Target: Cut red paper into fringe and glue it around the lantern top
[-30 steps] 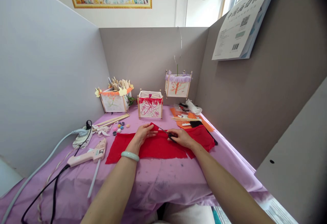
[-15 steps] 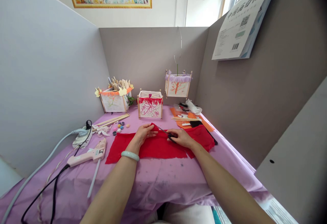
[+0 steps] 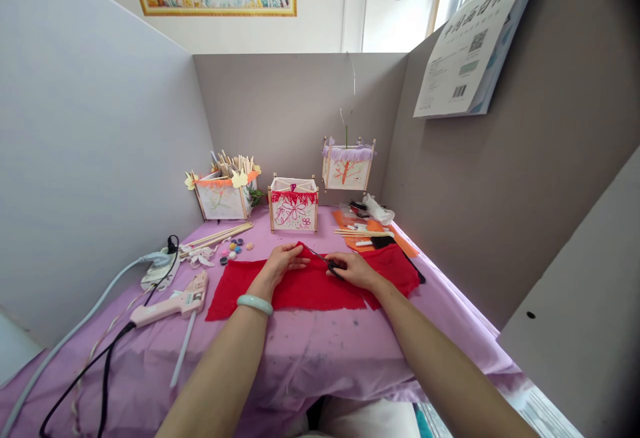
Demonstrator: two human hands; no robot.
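Head view: red fabric (image 3: 320, 291) lies beneath both hands, its far edge pinched between the left hand's (image 3: 284, 263) thumb and fingers. Curled around dark handles, the right hand (image 3: 356, 270) grips slim scissors (image 3: 334, 267), their narrow blades pointing toward that pinched edge. The cloth is a soft, matte, long strip with uneven edges, spread over a creased, dark-spotted lilac tablecloth (image 3: 320, 358). A smooth, pale-green round bangle (image 3: 255, 304) circles the left wrist.
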